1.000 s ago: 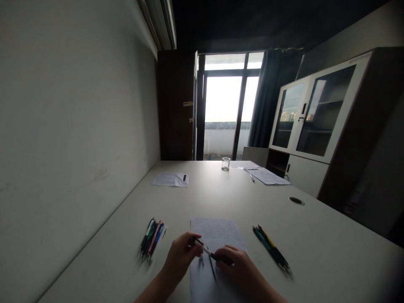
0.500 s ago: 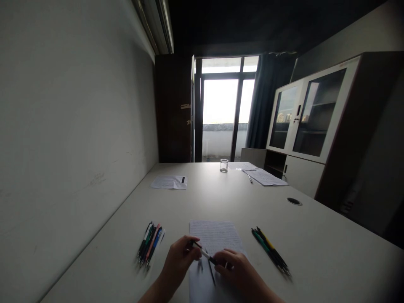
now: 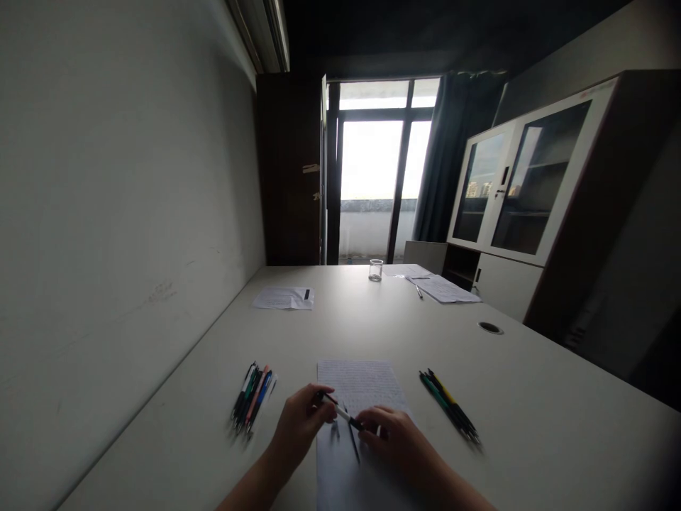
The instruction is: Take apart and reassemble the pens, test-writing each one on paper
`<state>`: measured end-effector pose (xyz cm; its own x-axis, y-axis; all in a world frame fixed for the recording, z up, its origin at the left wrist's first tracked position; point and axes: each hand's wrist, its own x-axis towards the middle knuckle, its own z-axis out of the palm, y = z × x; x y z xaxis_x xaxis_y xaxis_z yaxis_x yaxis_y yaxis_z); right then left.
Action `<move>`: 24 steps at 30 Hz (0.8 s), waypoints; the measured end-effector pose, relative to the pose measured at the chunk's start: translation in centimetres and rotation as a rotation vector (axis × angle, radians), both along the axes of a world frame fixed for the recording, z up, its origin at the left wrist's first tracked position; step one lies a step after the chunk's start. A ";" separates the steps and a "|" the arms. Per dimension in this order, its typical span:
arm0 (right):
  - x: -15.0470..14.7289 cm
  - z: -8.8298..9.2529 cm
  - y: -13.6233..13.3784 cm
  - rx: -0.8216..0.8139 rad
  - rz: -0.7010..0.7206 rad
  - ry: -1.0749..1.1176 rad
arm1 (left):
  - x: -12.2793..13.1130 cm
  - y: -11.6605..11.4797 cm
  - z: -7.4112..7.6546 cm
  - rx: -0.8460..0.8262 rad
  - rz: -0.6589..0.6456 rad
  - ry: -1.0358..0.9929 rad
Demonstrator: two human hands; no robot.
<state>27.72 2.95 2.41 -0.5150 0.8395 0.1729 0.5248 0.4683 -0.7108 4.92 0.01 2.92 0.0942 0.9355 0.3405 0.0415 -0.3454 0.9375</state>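
My left hand (image 3: pixel 302 420) pinches one end of a black-and-white pen (image 3: pixel 343 413) between thumb and fingers. The fingers of my right hand (image 3: pixel 387 433) close around its other, dark end. The pen slants down to the right above a lined sheet of paper (image 3: pixel 362 380). Below it, a thin dark stick (image 3: pixel 352 440), like a pen refill, lies on the sheet. Beside that is a small greyish piece (image 3: pixel 335 429), too blurred to name.
A bundle of several pens (image 3: pixel 252 397) lies left of the paper, and another group of pens (image 3: pixel 451 408) lies to the right. Farther back are a glass jar (image 3: pixel 375 270), a creased sheet (image 3: pixel 284 298), stacked papers (image 3: pixel 444 289) and a round desk hole (image 3: pixel 490 328).
The view has tipped slightly, so the desk and its things sit a little higher in the picture. Both hands keep their hold on the pen, with hardly any movement.
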 end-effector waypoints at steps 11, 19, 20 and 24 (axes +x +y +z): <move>0.0 -0.3 0.0 0.044 0.002 -0.016 | -0.1 0.0 -0.1 -0.003 -0.014 -0.001; 0.1 0.0 -0.2 0.096 0.011 -0.008 | -0.3 0.1 -0.3 0.005 -0.006 0.025; 0.2 0.0 -0.2 0.098 0.009 -0.008 | -0.3 0.0 -0.3 0.002 -0.007 0.030; 0.2 -0.1 -0.2 0.109 -0.002 0.007 | -0.3 -0.1 -0.1 -0.013 -0.022 0.037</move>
<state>27.91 2.74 2.28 -0.5114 0.8169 0.2667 0.5209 0.5416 -0.6598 4.59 -0.07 2.80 0.1274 0.9374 0.3242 0.0688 -0.3344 0.9399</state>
